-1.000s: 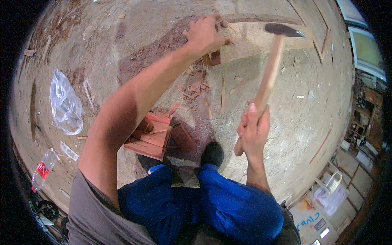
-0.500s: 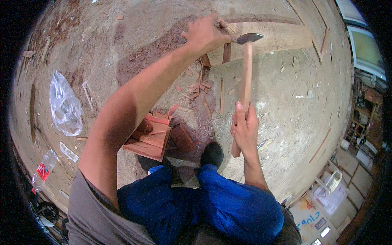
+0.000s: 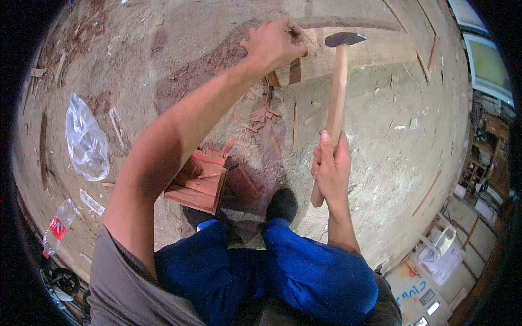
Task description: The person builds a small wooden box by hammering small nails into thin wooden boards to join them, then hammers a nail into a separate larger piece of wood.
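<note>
My right hand (image 3: 333, 168) is wrapped round the wooden handle of a hammer (image 3: 338, 87). The hammer's dark head, its pointed end to the right, is over a pale wooden board (image 3: 380, 51) at the far side. At that board's left end is my left hand (image 3: 275, 43), its fingers bent inward. What they grip is hidden by the hand. A short reddish-brown strip (image 3: 294, 71) shows just below those fingers, against the board. By my feet stands an open reddish wooden box (image 3: 196, 190), tilted, with wood pieces inside.
Reddish wood splinters (image 3: 263, 117) lie scattered between the box and the board. On the left are a clear plastic bag (image 3: 86, 141) and a plastic bottle (image 3: 58, 228) with a red label. Thin wooden strips (image 3: 432, 46) lie far right. A white plastic chair (image 3: 443, 242) stands at right.
The hammer has swung right and slightly up, away from my left hand, and my right hand has shifted a little right with it. My left hand stays in place.
</note>
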Demonstrator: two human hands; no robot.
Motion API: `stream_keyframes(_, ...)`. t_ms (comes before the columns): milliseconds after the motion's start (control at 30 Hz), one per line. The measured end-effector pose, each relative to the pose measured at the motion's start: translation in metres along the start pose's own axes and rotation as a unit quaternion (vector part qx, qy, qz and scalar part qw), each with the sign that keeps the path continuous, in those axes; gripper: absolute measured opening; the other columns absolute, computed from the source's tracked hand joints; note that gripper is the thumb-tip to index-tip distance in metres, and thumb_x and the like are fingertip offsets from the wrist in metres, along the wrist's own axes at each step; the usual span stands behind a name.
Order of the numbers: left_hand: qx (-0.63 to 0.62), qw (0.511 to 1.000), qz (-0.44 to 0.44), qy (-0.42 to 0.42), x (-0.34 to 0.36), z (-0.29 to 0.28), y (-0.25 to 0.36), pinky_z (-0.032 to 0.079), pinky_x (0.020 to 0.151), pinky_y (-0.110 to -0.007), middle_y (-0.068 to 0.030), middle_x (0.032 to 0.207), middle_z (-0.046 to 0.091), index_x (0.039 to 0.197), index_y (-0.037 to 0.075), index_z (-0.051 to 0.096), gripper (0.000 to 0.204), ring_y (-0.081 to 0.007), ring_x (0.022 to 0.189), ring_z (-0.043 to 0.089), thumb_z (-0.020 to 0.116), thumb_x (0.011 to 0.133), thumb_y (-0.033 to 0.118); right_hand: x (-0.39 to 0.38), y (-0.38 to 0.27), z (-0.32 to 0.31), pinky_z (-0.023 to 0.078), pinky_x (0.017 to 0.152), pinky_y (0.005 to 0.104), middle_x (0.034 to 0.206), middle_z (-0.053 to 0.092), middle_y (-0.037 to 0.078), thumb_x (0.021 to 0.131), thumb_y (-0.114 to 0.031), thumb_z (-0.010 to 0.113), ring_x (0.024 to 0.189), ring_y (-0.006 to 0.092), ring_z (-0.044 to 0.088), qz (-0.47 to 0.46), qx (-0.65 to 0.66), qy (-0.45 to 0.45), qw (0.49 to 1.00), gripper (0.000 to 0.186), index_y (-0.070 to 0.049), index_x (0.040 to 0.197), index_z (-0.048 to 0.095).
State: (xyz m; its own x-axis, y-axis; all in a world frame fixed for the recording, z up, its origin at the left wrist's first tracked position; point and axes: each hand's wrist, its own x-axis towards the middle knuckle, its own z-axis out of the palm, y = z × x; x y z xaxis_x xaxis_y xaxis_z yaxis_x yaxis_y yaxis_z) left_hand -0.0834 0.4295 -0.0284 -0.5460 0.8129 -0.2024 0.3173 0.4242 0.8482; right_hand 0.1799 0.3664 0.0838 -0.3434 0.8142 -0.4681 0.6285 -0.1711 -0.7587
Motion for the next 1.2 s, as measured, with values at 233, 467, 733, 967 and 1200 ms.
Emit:
stream_keyframes(233, 0.009, 1.0, -0.018, 0.002, -0.005, -0.001, 0.005, 0.037, 0.104, -0.071, -0.0174, 0.133, 0.06, 0.123, 0.022, 0.069, 0.06, -0.0444, 0.131, 0.048, 0.085, 0.068, 0.041, 0.001, 0.014, 0.004, 0.033, 0.039, 0.0213, 0.066, 0.044, -0.004, 0.109, -0.034, 0.053, 0.047, 0.0027, 0.04, -0.021, -0.047, -0.017, 0.999, 0.027, -0.008, 0.104, 0.048)
stream_keyframes(467, -0.017, 1.0, 0.003, -0.001, -0.006, -0.004, 0.005, 0.035, 0.103, -0.072, -0.0175, 0.132, 0.06, 0.12, 0.022, 0.069, 0.058, -0.0445, 0.132, 0.047, 0.086, 0.067, 0.04, 0.002, 0.017, 0.004, 0.033, 0.039, 0.0213, 0.066, 0.045, -0.004, 0.109, -0.032, 0.052, 0.047, 0.0028, 0.04, -0.024, 0.005, -0.005, 1.0, 0.026, -0.006, 0.106, 0.048)
stream_keyframes(733, -0.01, 1.0, -0.011, 0.014, -0.007, -0.002, 0.008, 0.036, 0.103, -0.072, -0.018, 0.13, 0.06, 0.118, 0.021, 0.069, 0.058, -0.0444, 0.129, 0.049, 0.086, 0.066, 0.04, 0.001, 0.021, 0.006, 0.034, 0.039, 0.0218, 0.066, 0.046, -0.003, 0.109, -0.031, 0.052, 0.046, 0.0033, 0.04, -0.049, 0.019, 0.011, 0.999, 0.024, -0.007, 0.106, 0.048)
stream_keyframes(967, -0.009, 1.0, 0.018, 0.009, -0.008, -0.005, 0.003, 0.038, 0.101, -0.069, -0.0185, 0.131, 0.06, 0.118, 0.021, 0.069, 0.056, -0.044, 0.128, 0.05, 0.088, 0.069, 0.039, 0.006, 0.036, 0.009, 0.034, 0.039, 0.0222, 0.064, 0.044, -0.005, 0.109, -0.032, 0.052, 0.046, 0.0038, 0.04, -0.021, -0.006, -0.011, 1.0, 0.026, -0.007, 0.106, 0.045)
stream_keyframes(1200, -0.01, 0.993, 0.117, 0.031, -0.017, -0.002, -0.01, 0.036, 0.103, -0.064, -0.0103, 0.131, 0.061, 0.114, 0.022, 0.073, 0.04, -0.0389, 0.128, 0.049, 0.085, 0.08, 0.038, 0.008, 0.032, 0.004, 0.036, 0.041, 0.0246, 0.066, 0.048, -0.003, 0.109, -0.03, 0.051, 0.05, 0.0054, 0.044, -0.026, -0.048, -0.005, 0.999, 0.026, -0.005, 0.101, 0.047)
